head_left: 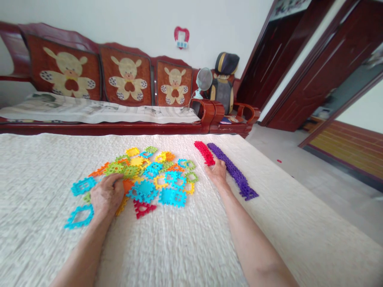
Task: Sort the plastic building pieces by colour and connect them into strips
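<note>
A loose pile of notched plastic building pieces lies on the table, among them a blue piece (143,190), a green piece (114,169) and a yellow piece (160,182). At the pile's left side rests my left hand (107,195), its fingers curled in and partly hidden; what they grip, if anything, cannot be made out. My right hand (217,173) is closed, thumb and fingers around the near end of a row of red building pieces (204,152). Just right of it runs a longer row of purple building pieces (229,165). A red triangular piece (143,208) lies at the pile's near edge.
A cream textured cloth (185,247) covers the table. Behind it stands a wooden sofa (119,128) with bear-pattern cushions (128,77). A small fan (204,79) and a chair with a massage pad (223,93) are at the back right, near dark red doors (326,59).
</note>
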Demonstrator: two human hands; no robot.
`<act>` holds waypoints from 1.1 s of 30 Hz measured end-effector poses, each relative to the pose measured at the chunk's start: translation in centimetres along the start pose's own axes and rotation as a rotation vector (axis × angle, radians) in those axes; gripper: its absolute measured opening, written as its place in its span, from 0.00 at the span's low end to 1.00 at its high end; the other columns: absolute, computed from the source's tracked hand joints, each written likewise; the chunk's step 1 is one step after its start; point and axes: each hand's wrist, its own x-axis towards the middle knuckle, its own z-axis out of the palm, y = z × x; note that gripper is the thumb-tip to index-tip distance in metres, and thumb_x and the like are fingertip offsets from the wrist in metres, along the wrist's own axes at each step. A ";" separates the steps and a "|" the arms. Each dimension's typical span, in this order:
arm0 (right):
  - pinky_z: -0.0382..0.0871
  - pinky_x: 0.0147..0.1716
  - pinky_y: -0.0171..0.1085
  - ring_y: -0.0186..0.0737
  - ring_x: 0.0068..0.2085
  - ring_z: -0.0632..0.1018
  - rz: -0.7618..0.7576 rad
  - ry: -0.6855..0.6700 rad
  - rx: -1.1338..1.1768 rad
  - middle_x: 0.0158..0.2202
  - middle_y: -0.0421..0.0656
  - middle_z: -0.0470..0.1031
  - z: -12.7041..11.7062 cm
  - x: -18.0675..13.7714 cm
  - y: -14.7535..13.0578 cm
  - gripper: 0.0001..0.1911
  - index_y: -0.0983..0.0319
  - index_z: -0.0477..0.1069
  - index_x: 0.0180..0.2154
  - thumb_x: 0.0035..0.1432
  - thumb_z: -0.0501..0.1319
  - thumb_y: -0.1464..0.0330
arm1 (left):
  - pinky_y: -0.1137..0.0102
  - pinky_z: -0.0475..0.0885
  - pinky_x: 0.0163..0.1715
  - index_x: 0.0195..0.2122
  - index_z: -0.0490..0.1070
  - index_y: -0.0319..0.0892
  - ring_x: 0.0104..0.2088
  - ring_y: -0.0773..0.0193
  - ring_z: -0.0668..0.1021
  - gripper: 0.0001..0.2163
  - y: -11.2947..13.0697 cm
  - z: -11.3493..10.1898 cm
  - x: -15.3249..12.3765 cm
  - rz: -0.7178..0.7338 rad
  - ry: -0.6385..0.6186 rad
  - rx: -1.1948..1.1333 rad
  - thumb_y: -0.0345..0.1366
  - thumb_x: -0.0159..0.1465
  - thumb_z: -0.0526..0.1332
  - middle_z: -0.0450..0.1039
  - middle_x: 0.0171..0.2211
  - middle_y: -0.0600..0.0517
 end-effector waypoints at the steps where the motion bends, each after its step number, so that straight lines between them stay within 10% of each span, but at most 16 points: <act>1: 0.65 0.57 0.53 0.58 0.52 0.71 0.006 -0.003 0.002 0.47 0.55 0.70 -0.1 0.0 -0.1 0.28 0.65 0.70 0.51 0.50 0.63 0.58 | 0.58 0.74 0.47 0.39 0.80 0.45 0.45 0.50 0.80 0.15 0.1 0.0 0.0 -0.003 -0.005 0.002 0.37 0.60 0.54 0.80 0.47 0.47; 11: 0.64 0.59 0.53 0.53 0.54 0.72 -0.312 0.049 0.220 0.50 0.53 0.71 -3.1 -1.5 -4.9 0.18 0.62 0.72 0.48 0.57 0.58 0.65 | 0.64 0.73 0.48 0.37 0.81 0.45 0.43 0.56 0.81 0.15 1.0 -0.4 -0.1 -0.015 -0.003 -0.032 0.34 0.60 0.53 0.81 0.44 0.49; 20: 0.69 0.49 0.44 0.42 0.44 0.77 -0.910 -0.557 0.505 0.40 0.43 0.77 -4.8 -9.0 -15.9 0.05 0.56 0.77 0.37 0.59 0.63 0.69 | 0.62 0.73 0.49 0.41 0.81 0.44 0.43 0.56 0.80 0.18 1.2 -1.0 0.5 -0.180 0.016 -0.084 0.32 0.60 0.51 0.81 0.42 0.48; 33: 0.61 0.51 0.46 0.43 0.47 0.73 -1.077 -0.622 0.335 0.44 0.43 0.77 -4.3 -12.0 -17.5 0.07 0.58 0.74 0.44 0.65 0.60 0.71 | 0.61 0.73 0.48 0.42 0.81 0.42 0.40 0.57 0.80 0.17 1.2 -1.6 1.0 -0.297 0.066 -0.127 0.31 0.60 0.52 0.81 0.39 0.48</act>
